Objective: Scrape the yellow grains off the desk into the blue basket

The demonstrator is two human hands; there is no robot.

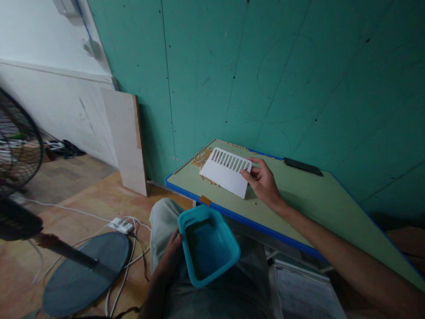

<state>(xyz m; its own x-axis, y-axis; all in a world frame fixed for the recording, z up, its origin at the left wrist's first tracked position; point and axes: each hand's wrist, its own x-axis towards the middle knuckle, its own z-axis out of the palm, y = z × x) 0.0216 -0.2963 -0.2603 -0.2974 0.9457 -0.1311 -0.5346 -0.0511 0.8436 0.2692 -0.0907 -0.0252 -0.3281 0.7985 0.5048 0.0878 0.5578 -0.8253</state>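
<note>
The right hand (262, 181), bent fingers opposing its thumb in a pinch, ends a bare, outstretched right forearm (318, 228), while the partly hidden left hand (172, 246) grips lower, nearer the body, its left forearm (156, 283) in shadow below.

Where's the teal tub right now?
In the head view, the teal tub is just below centre, in front of the orange patch on the table's blue near edge; the left hand holds its left side.

A pale board (125, 139) stood by the corner where the green wall (199, 75) met the white wall (56, 40). To the left, a black fan (20, 220) rose from a round grey base (79, 283); a white power strip (121, 225) and cables (134, 241) lay just beside it
</note>
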